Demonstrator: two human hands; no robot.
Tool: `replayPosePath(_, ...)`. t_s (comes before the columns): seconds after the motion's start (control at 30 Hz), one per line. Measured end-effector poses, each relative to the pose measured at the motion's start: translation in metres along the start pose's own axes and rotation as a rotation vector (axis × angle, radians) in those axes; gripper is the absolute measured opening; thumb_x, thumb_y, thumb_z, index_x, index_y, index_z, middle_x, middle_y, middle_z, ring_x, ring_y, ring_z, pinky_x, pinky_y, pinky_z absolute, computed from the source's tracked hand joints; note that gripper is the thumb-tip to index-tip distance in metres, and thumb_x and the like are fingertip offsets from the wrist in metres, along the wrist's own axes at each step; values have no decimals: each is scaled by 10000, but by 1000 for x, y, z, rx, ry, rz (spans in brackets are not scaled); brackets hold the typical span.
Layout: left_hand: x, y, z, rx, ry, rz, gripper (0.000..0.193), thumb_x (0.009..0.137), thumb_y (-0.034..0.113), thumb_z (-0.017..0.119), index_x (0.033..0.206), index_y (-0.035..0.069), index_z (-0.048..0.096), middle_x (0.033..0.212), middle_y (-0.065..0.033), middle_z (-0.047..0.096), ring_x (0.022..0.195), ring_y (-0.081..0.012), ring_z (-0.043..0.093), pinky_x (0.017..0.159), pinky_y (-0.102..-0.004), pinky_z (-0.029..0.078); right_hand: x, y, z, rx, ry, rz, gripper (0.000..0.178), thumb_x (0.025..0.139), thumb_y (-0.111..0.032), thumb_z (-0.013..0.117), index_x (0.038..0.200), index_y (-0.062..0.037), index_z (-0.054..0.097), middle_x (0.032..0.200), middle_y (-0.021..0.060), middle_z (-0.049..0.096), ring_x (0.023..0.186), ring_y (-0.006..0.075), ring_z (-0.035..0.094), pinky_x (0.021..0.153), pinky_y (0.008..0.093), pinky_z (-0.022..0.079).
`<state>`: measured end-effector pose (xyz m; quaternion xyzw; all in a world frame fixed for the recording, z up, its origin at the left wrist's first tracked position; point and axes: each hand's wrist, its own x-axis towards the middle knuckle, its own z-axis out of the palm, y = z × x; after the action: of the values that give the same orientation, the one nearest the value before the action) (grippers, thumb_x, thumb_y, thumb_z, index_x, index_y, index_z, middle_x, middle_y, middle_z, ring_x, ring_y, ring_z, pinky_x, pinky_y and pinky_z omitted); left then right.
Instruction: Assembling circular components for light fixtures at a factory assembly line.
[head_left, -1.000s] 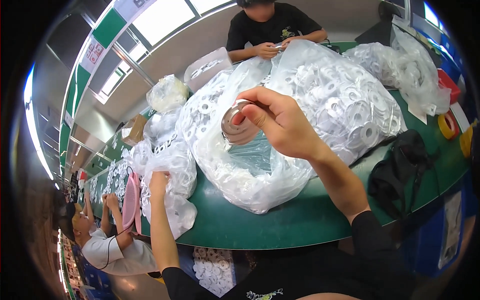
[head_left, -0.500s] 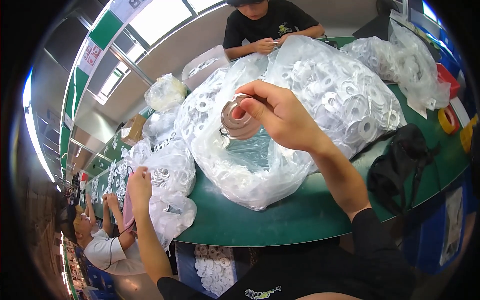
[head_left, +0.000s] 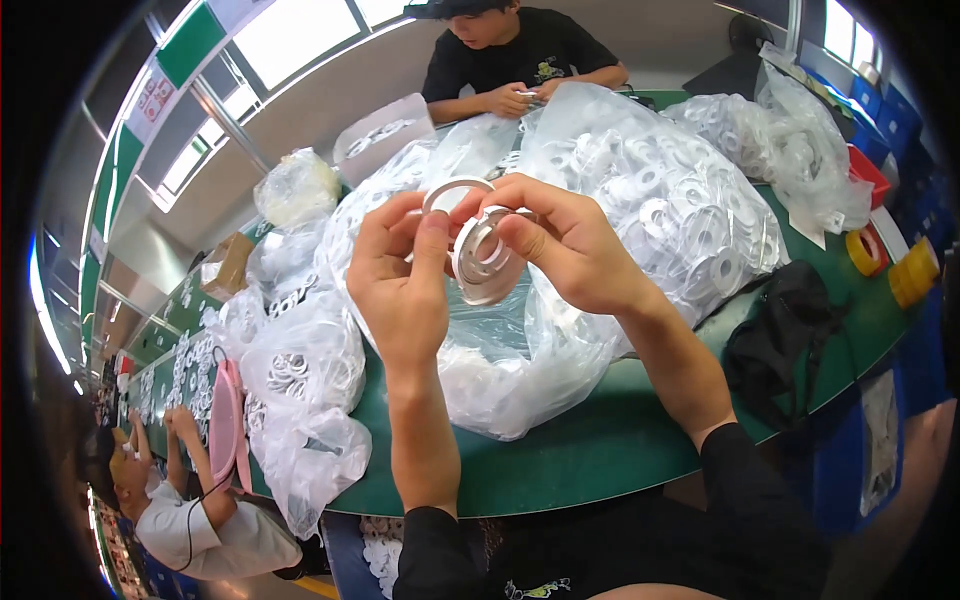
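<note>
In front of my chest both hands come together over an open clear plastic bag. My left hand pinches a thin white ring, held up on edge. Beside it, my right hand grips a round silvery disc with a hole in its middle, thumb on its face. Ring and disc are very close; whether they touch I cannot tell. White ring-shaped parts fill the large bag behind my right hand.
More bags of rings stand at the left, by a pink bag. A black bag, tape rolls and a red bin lie right. One co-worker sits across the green table; another is left.
My left hand has come from the bags on the left to the middle and now holds a white ring beside the disc. My right hand keeps the disc, now turned more edge-on.
</note>
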<state>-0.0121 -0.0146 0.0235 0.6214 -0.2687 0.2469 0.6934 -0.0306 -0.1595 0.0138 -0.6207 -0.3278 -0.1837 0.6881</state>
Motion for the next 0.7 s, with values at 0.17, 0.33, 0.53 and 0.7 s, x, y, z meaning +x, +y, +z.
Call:
replayPosePath(0.17,4,-7,1,155,25,139,156,803,32,572,958,18,579,712,-46,591,574,-58,524,463,-178,411,1,5,-7,-60,15,15,176,862,-68,479,1006,21,527,878,55,580,792,89,538,717,210,433)
replayPosePath(0.33,19,-1,-19,-43,242,128,118,818,-8,516,924,-36,559,769,-106,582,578,-105,535,455,-187,452,9,26,-13,-30,360,44,211,863,-111,497,991,54,533,875,80,612,791,87,557,705,206,445)
replayPosePath(0.53,12,-19,-17,-401,30,-10,144,817,7,533,960,1,542,945,-124,570,705,-133,541,607,-205,410,12,33,-2,110,343,68,237,864,-133,502,1010,52,519,865,66,599,780,84,559,689,205,450)
replayPosePath(0.7,16,-26,-18,-660,-9,-331,112,818,21,540,925,6,508,864,-82,559,652,-116,536,527,-220,428,10,33,4,514,144,173,235,874,-130,482,1041,34,505,891,54,585,778,76,554,669,204,453)
